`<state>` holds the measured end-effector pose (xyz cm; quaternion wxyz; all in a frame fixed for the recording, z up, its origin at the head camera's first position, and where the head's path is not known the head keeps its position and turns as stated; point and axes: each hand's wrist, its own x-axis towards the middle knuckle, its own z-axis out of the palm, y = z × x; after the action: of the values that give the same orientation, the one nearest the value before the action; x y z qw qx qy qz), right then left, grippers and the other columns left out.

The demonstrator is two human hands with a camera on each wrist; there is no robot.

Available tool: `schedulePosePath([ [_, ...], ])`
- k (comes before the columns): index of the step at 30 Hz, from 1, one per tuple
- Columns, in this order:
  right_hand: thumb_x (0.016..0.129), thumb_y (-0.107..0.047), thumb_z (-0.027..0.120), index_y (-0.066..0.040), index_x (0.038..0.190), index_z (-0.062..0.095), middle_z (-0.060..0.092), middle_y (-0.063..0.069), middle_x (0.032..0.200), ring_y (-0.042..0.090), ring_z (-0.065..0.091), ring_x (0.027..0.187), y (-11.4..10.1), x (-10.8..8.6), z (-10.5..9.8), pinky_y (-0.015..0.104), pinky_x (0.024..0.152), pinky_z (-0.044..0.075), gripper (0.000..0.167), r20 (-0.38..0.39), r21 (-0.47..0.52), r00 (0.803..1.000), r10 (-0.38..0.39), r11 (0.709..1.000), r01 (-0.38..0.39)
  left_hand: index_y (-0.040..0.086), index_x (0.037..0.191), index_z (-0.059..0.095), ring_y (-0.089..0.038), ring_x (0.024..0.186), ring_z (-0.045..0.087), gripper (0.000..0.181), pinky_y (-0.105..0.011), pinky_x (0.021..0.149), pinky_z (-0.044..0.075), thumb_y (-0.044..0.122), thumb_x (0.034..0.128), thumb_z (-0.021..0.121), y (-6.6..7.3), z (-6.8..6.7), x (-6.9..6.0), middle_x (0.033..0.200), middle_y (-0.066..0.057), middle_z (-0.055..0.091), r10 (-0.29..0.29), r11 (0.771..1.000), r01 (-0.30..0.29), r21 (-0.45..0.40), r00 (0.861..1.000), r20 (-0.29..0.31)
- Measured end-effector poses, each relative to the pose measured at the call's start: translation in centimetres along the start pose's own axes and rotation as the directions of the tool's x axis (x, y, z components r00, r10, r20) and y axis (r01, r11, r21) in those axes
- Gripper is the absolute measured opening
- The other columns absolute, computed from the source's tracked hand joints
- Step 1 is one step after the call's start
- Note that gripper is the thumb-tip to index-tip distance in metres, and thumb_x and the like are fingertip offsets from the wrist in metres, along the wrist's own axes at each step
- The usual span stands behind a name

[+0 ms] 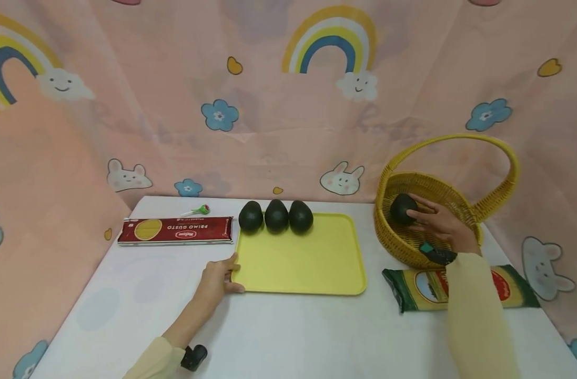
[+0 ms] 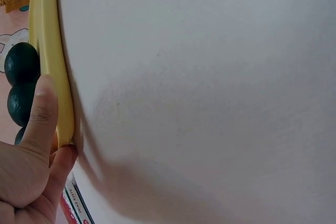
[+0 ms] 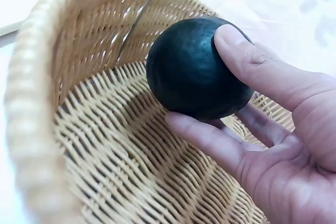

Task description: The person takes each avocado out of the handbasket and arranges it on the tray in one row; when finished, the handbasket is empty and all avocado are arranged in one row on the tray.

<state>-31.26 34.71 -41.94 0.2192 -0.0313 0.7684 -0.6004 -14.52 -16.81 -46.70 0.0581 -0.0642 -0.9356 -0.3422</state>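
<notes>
Inside the yellow wicker basket (image 1: pixel 387 239), my right hand (image 1: pixel 439 225) holds a dark avocado (image 1: pixel 403 209) between thumb and fingers. The right wrist view shows this avocado (image 3: pixel 191 69) above the woven basket floor (image 3: pixel 142 166). My left hand (image 1: pixel 217 279) pinches the near left corner of a yellow tray (image 1: pixel 297 263); in the left wrist view its thumb (image 2: pixel 43 111) lies over the rim and a finger is at the underside. Three more avocados stand side by side along the tray's far left edge, the middle one (image 1: pixel 276 216) touching its neighbours or nearly so.
Left of the tray lies a red Primo Gusto pack (image 1: pixel 174 231), with a green-and-red lollipop (image 1: pixel 200 209) behind it. A green and yellow packet (image 1: pixel 430 287) lies before the basket, partly under the right sleeve. The basket's tall handle (image 1: pixel 508 173) arches up. A patterned cloth (image 1: pixel 279 142) hangs behind.
</notes>
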Motion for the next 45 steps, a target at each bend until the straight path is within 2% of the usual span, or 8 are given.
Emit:
schedulePosePath([
  [7,0.098,-0.019,0.056,-0.014,0.154,0.009,-0.006,0.032,0.154,-0.005,0.058,0.092,0.5,-1.1,-0.1,0.039,0.090,0.051,0.074,0.000,-0.002,0.998,-0.062,0.998,0.062,-0.014,0.100,0.068,-0.029,0.091,0.066,0.058,-0.038,0.073,0.055,0.012,0.0523,0.088,0.1,0.2,0.0,0.120,-0.026,0.060,0.026,0.999,-0.026,0.026,1.000,-0.005],
  [15,0.098,-0.013,0.055,-0.016,0.154,0.014,0.010,0.023,0.156,-0.002,0.060,0.095,0.5,-2.5,0.0,0.033,0.085,0.054,0.070,0.012,0.053,0.992,-0.125,0.991,0.125,-0.016,0.102,0.066,-0.033,0.096,0.067,0.061,-0.038,0.077,0.055,0.012,0.0524,0.087,0.0,0.0,0.0,0.122,-0.027,0.058,-0.003,1.000,0.003,0.012,1.000,0.013],
  [20,0.098,-0.008,0.054,-0.016,0.154,0.020,0.043,-0.002,0.130,0.002,0.049,0.047,0.7,-3.1,0.3,0.034,0.084,0.055,0.066,0.015,0.112,0.984,-0.176,0.979,0.173,-0.017,0.106,0.064,-0.031,0.092,0.068,0.064,-0.036,0.075,0.056,0.012,0.0527,0.085,-0.1,-0.1,0.0,0.122,-0.029,0.057,-0.017,1.000,0.017,0.000,1.000,0.026],
  [23,0.098,-0.007,0.053,-0.014,0.154,0.019,0.039,0.011,0.138,0.005,0.034,0.035,0.8,-3.4,0.5,0.034,0.085,0.054,0.066,0.021,0.117,0.982,-0.190,0.976,0.186,-0.017,0.107,0.064,-0.031,0.090,0.069,0.064,-0.036,0.074,0.056,0.011,0.0529,0.086,-0.1,-0.1,0.1,0.121,-0.029,0.058,-0.010,1.000,0.010,-0.001,1.000,0.022],
  [26,0.099,-0.006,0.052,-0.016,0.154,0.017,0.021,0.025,0.149,0.005,0.038,0.036,0.8,-3.8,0.6,0.033,0.085,0.054,0.067,0.028,0.142,0.983,-0.179,0.974,0.174,-0.017,0.110,0.063,-0.031,0.091,0.068,0.066,-0.036,0.075,0.056,0.010,0.0538,0.086,0.0,-0.1,0.1,0.119,-0.029,0.059,-0.010,1.000,0.010,-0.012,1.000,0.023],
  [32,0.098,0.001,0.049,-0.018,0.154,0.020,0.054,-0.010,0.124,0.010,0.067,0.076,0.7,-4.5,0.9,0.032,0.081,0.055,0.066,0.063,0.301,0.977,-0.205,0.937,0.177,-0.017,0.116,0.059,-0.031,0.090,0.069,0.073,-0.037,0.075,0.056,0.011,0.0547,0.086,0.0,-0.1,0.2,0.112,-0.029,0.064,-0.010,1.000,0.010,-0.018,1.000,0.018],
  [36,0.098,0.007,0.045,-0.021,0.151,0.032,0.060,-0.010,0.119,0.013,0.065,0.102,0.3,-5.0,1.3,0.034,0.081,0.055,0.061,0.083,0.404,0.965,-0.250,0.893,0.196,-0.017,0.112,0.061,-0.031,0.088,0.069,0.070,-0.037,0.073,0.056,0.012,0.0538,0.086,0.0,0.0,0.1,0.113,-0.029,0.063,0.011,1.000,-0.011,0.003,1.000,0.006],
  [45,0.096,0.013,0.042,-0.024,0.141,0.049,0.062,-0.003,0.118,0.018,0.065,0.104,-0.6,-5.8,1.9,0.038,0.083,0.055,0.058,0.120,0.520,0.957,-0.264,0.838,0.166,-0.015,0.102,0.067,-0.028,0.086,0.069,0.059,-0.037,0.071,0.056,0.013,0.0535,0.087,0.0,0.0,0.1,0.121,-0.027,0.059,0.019,0.998,-0.020,0.057,1.000,0.010],
])
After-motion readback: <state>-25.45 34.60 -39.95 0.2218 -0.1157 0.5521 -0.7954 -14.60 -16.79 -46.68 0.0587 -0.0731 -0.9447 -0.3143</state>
